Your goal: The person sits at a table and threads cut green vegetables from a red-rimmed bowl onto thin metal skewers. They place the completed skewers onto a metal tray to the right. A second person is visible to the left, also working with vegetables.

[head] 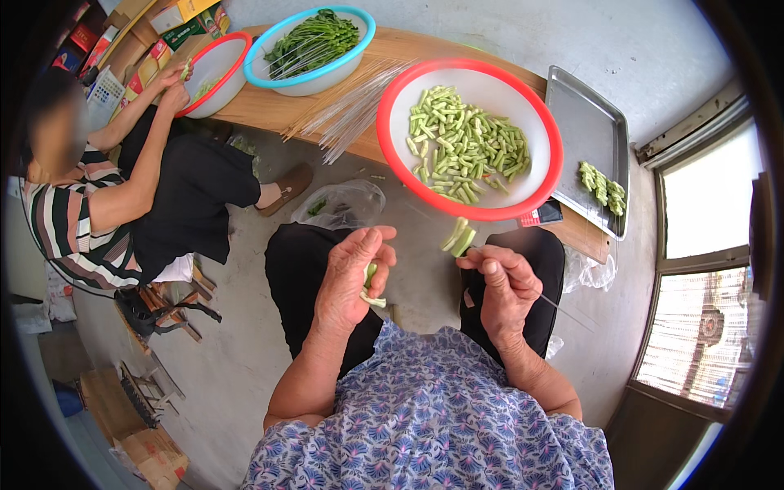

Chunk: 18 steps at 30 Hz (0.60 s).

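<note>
My left hand [355, 278] is curled around a few cut green bean pieces [370, 285], above my left knee. Between the fingers and thumb of my right hand [505, 282] is a thin metal skewer [566, 312], with a few bean pieces [459, 237] threaded near its tip. Just beyond both hands, a white basin with a red rim [384, 122] holds a heap of cut green beans [471, 144]. Loose metal skewers [358, 104] and wooden skewers [324, 104] lie on the wooden table [398, 46] to the basin's left. Filled bean skewers [603, 187] rest on a metal tray [582, 116].
A blue-rimmed basin [257, 73] holds leafy greens on skewers. At the left, a seated person [92, 202] works over another red-rimmed basin [236, 92]. A clear plastic bag [361, 199] is below the table edge; a dark phone-like object [548, 212] lies near the tray.
</note>
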Motion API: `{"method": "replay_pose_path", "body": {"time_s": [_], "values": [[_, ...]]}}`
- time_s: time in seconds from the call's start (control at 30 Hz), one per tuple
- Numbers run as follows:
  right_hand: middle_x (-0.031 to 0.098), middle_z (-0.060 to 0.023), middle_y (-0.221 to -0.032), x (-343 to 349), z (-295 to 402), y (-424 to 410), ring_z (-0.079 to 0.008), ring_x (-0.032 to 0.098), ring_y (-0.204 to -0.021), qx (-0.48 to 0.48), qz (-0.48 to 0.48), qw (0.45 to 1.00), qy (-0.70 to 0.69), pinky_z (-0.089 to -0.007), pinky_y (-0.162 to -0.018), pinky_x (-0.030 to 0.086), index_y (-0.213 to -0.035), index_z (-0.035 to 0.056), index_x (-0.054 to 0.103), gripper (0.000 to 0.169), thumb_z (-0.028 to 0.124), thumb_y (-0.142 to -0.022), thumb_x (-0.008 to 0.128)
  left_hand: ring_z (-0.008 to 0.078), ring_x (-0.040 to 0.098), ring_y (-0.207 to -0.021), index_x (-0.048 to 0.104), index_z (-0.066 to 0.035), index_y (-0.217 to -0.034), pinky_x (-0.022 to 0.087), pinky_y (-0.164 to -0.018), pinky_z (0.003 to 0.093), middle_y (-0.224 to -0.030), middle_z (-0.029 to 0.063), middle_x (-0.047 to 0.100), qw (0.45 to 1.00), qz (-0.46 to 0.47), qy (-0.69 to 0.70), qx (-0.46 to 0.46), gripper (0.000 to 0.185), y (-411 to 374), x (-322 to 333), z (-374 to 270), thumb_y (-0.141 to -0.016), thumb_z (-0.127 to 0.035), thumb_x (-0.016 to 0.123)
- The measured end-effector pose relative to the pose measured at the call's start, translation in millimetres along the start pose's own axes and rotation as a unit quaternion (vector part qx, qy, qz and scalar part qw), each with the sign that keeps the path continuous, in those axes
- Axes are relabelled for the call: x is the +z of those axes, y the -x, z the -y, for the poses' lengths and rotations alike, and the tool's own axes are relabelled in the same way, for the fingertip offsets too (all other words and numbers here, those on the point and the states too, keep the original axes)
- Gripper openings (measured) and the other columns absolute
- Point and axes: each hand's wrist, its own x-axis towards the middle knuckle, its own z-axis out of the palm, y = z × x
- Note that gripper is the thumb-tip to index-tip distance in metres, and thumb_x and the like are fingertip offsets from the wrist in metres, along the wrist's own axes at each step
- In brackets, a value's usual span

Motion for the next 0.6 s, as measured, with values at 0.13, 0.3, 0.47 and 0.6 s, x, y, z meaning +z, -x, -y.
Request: {"method": "replay_pose_path", "body": {"time_s": [0.13,0.3,0.47,0.6], "values": [[0.066,-0.0131,-0.087,39,-10,6,-0.0196,0.063,-0.081,-0.028,0.163,0.984,0.058,-0.0292,-0.073,0.050,-0.092,-0.0045,0.063,0.012,0.002,-0.082,0.063,0.0052,0.041,-0.045,0.060,0.000,-0.103,0.029,-0.038,0.0188,-0.075,0.0028,0.055,0.995,-0.051,-0.021,0.088,0.032,16,-10,2,-0.091,-0.030,0.056],[0.066,-0.0126,-0.089,87,-26,-5,-0.0240,0.064,-0.081,-0.098,0.308,0.944,0.058,-0.0308,-0.071,0.051,-0.093,-0.0038,0.064,0.015,0.000,-0.079,0.065,0.0057,0.041,-0.046,0.063,0.000,-0.093,0.029,-0.038,0.0190,-0.078,0.0049,0.058,0.964,-0.208,0.007,0.167,0.027,27,-29,-17,-0.090,-0.026,0.057],[0.064,-0.0101,-0.084,128,-68,-13,-0.0211,0.062,-0.074,-0.075,0.300,0.949,0.060,-0.0296,-0.065,0.049,-0.097,-0.0016,0.062,0.018,0.001,-0.080,0.065,0.0076,0.038,-0.044,0.052,-0.003,-0.075,0.028,-0.037,0.0193,-0.069,0.0050,0.050,0.936,-0.255,0.033,0.241,0.026,8,-64,-51,-0.092,-0.022,0.052],[0.063,-0.0116,-0.084,128,-152,-31,-0.0216,0.061,-0.073,-0.011,0.267,0.951,0.152,-0.0299,-0.066,0.048,-0.097,0.0019,0.063,0.016,0.000,-0.081,0.063,0.0069,0.034,-0.045,0.047,-0.004,-0.072,0.029,-0.037,0.0179,-0.066,0.0049,0.043,0.927,-0.275,-0.008,0.255,0.029,-17,-97,-72,-0.094,-0.023,0.048]]}}
